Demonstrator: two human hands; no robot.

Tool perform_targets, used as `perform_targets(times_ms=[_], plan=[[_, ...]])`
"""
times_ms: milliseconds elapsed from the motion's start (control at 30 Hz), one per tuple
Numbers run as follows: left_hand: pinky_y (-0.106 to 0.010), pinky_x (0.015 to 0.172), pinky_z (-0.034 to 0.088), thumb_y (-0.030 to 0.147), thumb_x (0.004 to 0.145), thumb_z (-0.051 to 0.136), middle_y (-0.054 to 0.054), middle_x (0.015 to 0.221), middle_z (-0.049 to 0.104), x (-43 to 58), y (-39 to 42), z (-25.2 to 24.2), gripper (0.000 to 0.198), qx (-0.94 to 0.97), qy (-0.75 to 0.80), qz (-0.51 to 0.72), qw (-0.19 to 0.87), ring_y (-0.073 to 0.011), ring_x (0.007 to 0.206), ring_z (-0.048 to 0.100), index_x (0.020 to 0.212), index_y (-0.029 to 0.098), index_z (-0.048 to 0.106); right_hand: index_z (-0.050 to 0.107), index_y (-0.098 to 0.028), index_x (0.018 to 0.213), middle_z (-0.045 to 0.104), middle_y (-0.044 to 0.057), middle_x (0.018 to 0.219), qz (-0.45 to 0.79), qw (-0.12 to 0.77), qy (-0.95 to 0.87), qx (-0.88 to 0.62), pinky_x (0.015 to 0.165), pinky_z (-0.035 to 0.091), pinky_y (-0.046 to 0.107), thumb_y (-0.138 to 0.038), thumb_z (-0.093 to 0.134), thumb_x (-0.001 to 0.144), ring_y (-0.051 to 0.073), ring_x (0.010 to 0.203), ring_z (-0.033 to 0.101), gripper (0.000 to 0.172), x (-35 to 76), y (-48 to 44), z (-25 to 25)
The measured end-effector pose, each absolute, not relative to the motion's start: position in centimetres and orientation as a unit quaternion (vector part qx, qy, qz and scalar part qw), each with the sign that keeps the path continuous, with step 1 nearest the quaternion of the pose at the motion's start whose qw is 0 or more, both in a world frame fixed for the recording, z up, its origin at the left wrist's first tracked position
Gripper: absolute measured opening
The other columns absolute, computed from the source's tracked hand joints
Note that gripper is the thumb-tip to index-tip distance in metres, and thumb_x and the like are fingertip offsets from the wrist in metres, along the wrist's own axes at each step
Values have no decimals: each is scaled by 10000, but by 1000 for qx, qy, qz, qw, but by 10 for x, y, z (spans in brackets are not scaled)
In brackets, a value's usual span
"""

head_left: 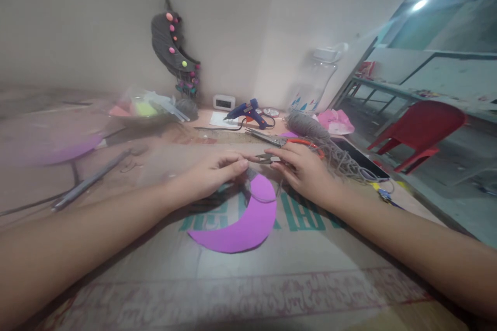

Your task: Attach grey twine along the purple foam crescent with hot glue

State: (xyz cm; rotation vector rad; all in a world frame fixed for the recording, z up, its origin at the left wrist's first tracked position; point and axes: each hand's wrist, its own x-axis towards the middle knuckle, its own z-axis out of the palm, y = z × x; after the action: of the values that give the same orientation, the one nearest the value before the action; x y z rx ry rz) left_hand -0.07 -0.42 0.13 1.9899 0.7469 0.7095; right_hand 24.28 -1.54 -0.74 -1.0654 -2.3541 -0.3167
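A purple crescent (243, 225) of card or foam lies in front of me, its upper tip wrapped in grey yarn. My left hand (223, 169) is closed, pinching that wrapped tip between thumb and fingers. A loose strand of grey yarn (264, 199) curves across the crescent. My right hand (301, 165) is closed around small metal snips (265, 159), their tips pointing at the left fingertips. Just beyond it rest larger scissors (267, 137) with orange handles. Grey yarn (310, 128) lies in a ball and a tangle beside the right hand.
Behind stand a blue glue gun (250, 113), a small digital clock (224, 102) and a clear bottle (312, 80). A decorated grey crescent (171, 44) hangs on the wall. At left are a bowl (140, 114) of supplies and a grey rod (91, 180); at right, a dark tray-like object (361, 158).
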Motion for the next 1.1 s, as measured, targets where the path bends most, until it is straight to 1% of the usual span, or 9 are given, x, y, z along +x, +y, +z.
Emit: perform_targets(times_ms=[67, 167, 233, 433, 600, 733, 867, 1100], plan=[[-265, 657, 449, 428, 912, 436, -69, 933, 648, -1, -2, -2, 374, 793, 311, 297, 432, -132, 703, 555, 724, 150, 599, 637, -150, 1157, 587, 76, 828, -111, 263, -867, -408, 682, 421, 329, -271, 499, 927, 199, 758, 533, 294, 243, -15, -7], [-255, 619, 425, 438, 908, 435, -25, 738, 579, -1, 0, -5, 373, 787, 321, 304, 431, -125, 651, 522, 703, 154, 564, 637, -146, 1163, 591, 80, 850, -98, 270, -858, -426, 712, 428, 337, -276, 503, 926, 204, 781, 542, 302, 242, -16, -6], [-251, 618, 410, 439, 914, 425, -6, 677, 538, -1, 1, -5, 381, 788, 321, 299, 431, -123, 644, 510, 683, 158, 541, 634, -138, 1170, 589, 80, 854, -93, 277, -855, -428, 724, 432, 337, -267, 508, 924, 204, 795, 547, 305, 242, -16, -6], [-248, 610, 385, 445, 923, 414, -6, 683, 528, -1, 0, -5, 384, 796, 313, 289, 430, -119, 642, 491, 700, 159, 542, 630, -134, 1169, 572, 69, 821, -94, 281, -859, -418, 699, 428, 333, -272, 503, 926, 198, 764, 536, 306, 242, -18, -5], [-238, 573, 362, 466, 915, 426, 12, 665, 511, 0, -1, -6, 389, 783, 328, 275, 452, -109, 614, 476, 698, 159, 529, 584, -118, 1205, 563, 69, 832, -66, 309, -874, -369, 705, 433, 314, -264, 423, 959, 184, 781, 538, 328, 242, -24, -2], [-236, 574, 347, 457, 911, 436, 21, 657, 493, 0, -2, -4, 381, 786, 329, 275, 445, -104, 611, 455, 701, 155, 532, 593, -132, 1182, 580, 83, 858, -101, 283, -902, -312, 688, 419, 321, -275, 425, 954, 193, 783, 523, 316, 241, -28, -1], [-238, 576, 348, 472, 910, 424, 18, 654, 492, 0, -2, -4, 399, 793, 335, 273, 430, -110, 619, 461, 702, 153, 544, 616, -134, 1143, 573, 70, 807, -120, 270, -906, -304, 650, 402, 310, -261, 438, 951, 182, 731, 499, 291, 240, -27, -2], [-242, 573, 358, 486, 901, 424, 10, 662, 509, 0, -2, -6, 405, 793, 330, 272, 433, -118, 628, 470, 716, 152, 558, 632, -139, 1117, 589, 64, 777, -130, 260, -909, -298, 636, 393, 302, -273, 431, 959, 174, 713, 501, 289, 237, -27, 0]])
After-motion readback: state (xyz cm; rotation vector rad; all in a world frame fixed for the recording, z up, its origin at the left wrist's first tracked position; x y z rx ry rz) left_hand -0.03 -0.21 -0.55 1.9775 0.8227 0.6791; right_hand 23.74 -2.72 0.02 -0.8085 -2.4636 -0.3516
